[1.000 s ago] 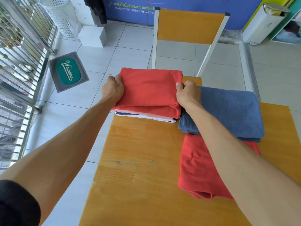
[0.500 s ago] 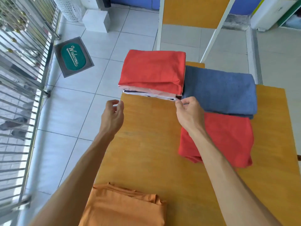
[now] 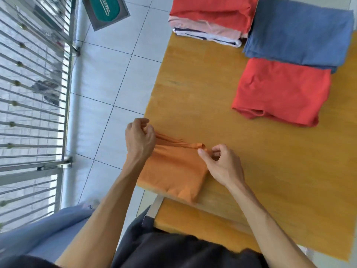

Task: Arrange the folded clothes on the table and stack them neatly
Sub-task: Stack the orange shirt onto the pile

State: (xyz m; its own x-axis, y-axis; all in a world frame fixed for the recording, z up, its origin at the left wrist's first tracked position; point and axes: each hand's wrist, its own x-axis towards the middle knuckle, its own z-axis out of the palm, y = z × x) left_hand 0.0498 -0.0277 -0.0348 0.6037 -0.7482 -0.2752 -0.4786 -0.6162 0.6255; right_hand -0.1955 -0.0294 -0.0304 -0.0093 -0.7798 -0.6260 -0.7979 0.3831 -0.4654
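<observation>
A folded orange garment [image 3: 173, 167] lies at the near left corner of the wooden table [image 3: 241, 151]. My left hand [image 3: 140, 140] grips its far left corner, fingers curled. My right hand [image 3: 220, 163] pinches its far right corner. At the table's far left stands a stack [image 3: 210, 18] with a red garment on top, pink and striped white ones beneath. A folded blue cloth [image 3: 297, 33] lies right of the stack. A folded red garment [image 3: 282, 91] lies in front of the blue one.
The table's left edge borders white floor tiles [image 3: 108, 89]. A metal railing gate [image 3: 32, 93] runs along the left. A green welcome mat [image 3: 105, 8] lies on the floor at the top. My dark shirt [image 3: 183, 250] fills the bottom.
Both hands have left the red-topped stack and come back to the near edge, where they now hold the orange garment's far corners. The camera has tilted down.
</observation>
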